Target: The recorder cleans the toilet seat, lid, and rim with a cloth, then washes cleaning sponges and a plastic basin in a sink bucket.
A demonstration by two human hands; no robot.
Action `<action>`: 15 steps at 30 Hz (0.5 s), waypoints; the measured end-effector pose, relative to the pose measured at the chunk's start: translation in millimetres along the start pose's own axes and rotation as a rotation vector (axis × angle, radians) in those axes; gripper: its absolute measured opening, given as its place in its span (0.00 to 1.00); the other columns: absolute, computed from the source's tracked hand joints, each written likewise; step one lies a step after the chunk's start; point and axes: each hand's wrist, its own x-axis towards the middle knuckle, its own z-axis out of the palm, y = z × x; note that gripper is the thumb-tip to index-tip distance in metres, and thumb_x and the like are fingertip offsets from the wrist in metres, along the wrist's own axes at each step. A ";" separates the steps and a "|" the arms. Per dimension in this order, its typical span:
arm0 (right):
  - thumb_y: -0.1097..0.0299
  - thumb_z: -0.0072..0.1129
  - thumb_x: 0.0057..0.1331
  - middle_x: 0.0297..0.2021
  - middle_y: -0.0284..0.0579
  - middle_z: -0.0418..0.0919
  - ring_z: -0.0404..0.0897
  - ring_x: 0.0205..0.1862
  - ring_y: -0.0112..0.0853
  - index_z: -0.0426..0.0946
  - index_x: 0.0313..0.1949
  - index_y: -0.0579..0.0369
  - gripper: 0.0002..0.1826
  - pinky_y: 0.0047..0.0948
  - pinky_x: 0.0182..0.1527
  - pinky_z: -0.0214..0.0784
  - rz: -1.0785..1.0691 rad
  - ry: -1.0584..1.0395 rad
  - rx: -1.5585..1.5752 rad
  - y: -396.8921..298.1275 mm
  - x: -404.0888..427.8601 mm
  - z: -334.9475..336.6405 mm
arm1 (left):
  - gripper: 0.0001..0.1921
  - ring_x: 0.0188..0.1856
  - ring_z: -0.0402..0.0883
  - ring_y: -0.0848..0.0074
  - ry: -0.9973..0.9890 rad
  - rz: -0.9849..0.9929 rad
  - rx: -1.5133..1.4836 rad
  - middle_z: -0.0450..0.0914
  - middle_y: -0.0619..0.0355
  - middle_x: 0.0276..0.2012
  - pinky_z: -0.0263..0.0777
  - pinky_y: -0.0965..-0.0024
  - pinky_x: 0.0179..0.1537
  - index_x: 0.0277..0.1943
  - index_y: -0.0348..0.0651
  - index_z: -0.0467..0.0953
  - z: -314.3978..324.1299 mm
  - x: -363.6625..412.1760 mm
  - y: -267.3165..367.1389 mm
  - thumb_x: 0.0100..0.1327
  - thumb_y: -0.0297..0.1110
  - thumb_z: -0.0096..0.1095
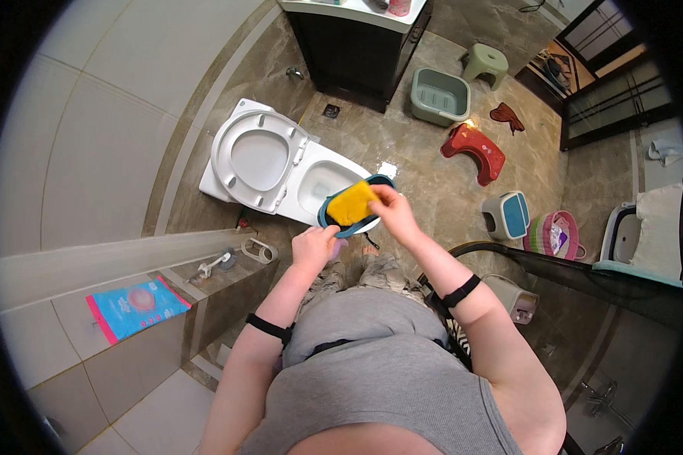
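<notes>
My right hand (394, 213) pinches the corner of a yellow cleaning cloth (350, 205). The cloth hangs over a teal oval basin (351, 231) with a dark inside. My left hand (313, 249) grips the near left rim of that basin. Basin and cloth are above the front end of a white toilet (317, 181), whose seat and lid (260, 159) are raised. Part of the toilet bowl's front is hidden behind the basin. Something light purple (339, 247) shows just beside my left hand; I cannot tell what it is.
A blue-and-pink packet (139, 310) and a toilet brush (213, 264) lie on the left tiled ledge. Across the wet floor are a grey-green tub (441, 94), a green stool (485, 63), a red curved footstool (475, 151) and a blue-lidded bin (507, 216). A dark vanity cabinet (353, 57) stands ahead.
</notes>
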 end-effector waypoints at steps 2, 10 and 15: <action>0.73 0.53 0.58 0.37 0.41 0.78 0.76 0.39 0.25 0.71 0.47 0.65 0.17 0.22 0.43 0.67 0.171 0.033 0.240 0.4 3.3 -9.1 | 0.08 0.26 0.78 0.69 0.000 -0.041 -0.013 0.77 0.60 0.21 0.71 0.66 0.25 0.32 0.53 0.77 -2.0 -6.2 -4.8 0.48 0.40 0.64; 0.72 0.54 0.59 0.40 0.33 0.76 0.75 0.41 0.23 0.71 0.46 0.52 0.14 0.25 0.43 0.67 0.376 0.111 0.456 1.5 4.6 -13.0 | 0.07 0.27 0.78 0.68 -0.011 -0.144 -0.019 0.78 0.60 0.22 0.71 0.66 0.26 0.34 0.54 0.77 -7.4 -17.4 -19.2 0.49 0.33 0.61; 0.76 0.54 0.58 0.40 0.35 0.76 0.74 0.41 0.24 0.73 0.45 0.54 0.14 0.24 0.42 0.68 0.238 0.134 0.373 7.5 6.9 -29.1 | 0.07 0.27 0.78 0.70 0.052 -0.134 -0.026 0.77 0.61 0.22 0.71 0.67 0.26 0.33 0.53 0.77 -10.8 -22.4 -21.0 0.48 0.31 0.62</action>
